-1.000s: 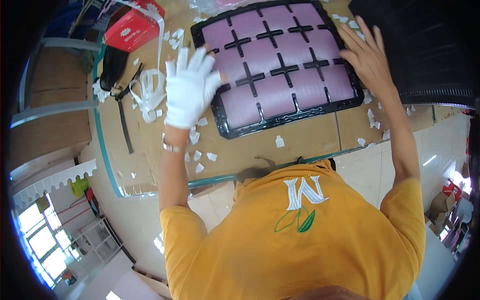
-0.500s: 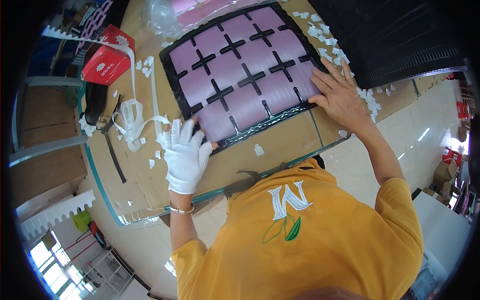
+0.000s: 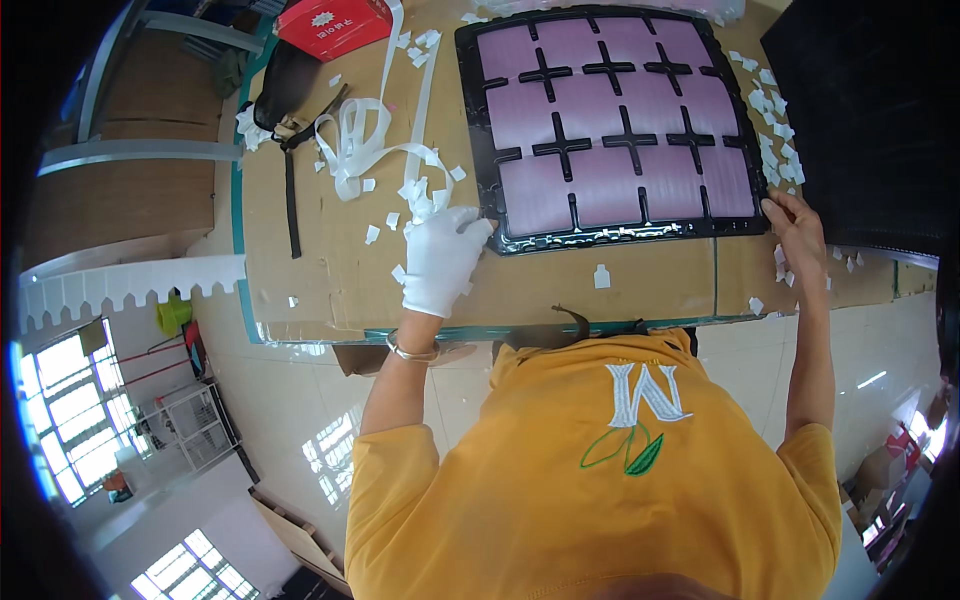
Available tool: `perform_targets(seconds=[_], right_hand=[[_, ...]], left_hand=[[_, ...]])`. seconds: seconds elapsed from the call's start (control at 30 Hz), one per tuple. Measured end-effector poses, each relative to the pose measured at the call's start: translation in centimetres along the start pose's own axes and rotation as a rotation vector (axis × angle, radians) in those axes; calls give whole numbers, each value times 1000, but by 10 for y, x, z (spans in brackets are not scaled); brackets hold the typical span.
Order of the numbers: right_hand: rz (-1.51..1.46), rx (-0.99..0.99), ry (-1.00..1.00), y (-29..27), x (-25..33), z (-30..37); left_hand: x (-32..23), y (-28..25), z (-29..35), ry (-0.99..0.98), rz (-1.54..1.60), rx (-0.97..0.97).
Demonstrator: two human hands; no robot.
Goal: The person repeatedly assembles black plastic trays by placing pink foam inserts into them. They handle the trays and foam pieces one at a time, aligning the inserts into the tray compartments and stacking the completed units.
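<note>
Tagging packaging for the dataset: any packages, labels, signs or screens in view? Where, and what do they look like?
Red box: far left of the table top, flat carton, red with a white emblem and print.
White paper tag: on the cardboard near the front edge, just below the pink panel, small and blank-looking.
No signs or screens.

Black frame [image 3: 610,238] looking like glossy plastic; pink panels [image 3: 620,170] showing ribbed, matt; tabletop [image 3: 330,270] appearing rough cardboard; left hand [image 3: 440,260] wearing white cloth glove.
</note>
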State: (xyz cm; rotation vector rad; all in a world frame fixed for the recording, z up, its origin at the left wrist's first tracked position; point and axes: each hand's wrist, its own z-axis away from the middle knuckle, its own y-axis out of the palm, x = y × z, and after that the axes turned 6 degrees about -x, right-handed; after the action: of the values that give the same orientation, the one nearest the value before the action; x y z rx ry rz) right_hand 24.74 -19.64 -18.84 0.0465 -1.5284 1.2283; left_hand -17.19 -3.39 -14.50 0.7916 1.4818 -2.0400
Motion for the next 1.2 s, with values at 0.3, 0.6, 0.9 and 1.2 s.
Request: perform_targets(seconds=[0.3, 0.6, 0.9, 1.2], right_hand=[[-420, 59, 75, -35, 57, 22], [-507, -18, 76, -72, 106, 73], [-293, -360, -465, -197, 167, 157], [-233, -686, -449, -410, 92, 68]], left_hand=[[21, -6, -8, -56, 107, 73], [70, -55, -3, 102, 602, 259], [-38, -53, 49, 91, 1126, 315], [-289, 28, 33, 391, 1224, 560]])
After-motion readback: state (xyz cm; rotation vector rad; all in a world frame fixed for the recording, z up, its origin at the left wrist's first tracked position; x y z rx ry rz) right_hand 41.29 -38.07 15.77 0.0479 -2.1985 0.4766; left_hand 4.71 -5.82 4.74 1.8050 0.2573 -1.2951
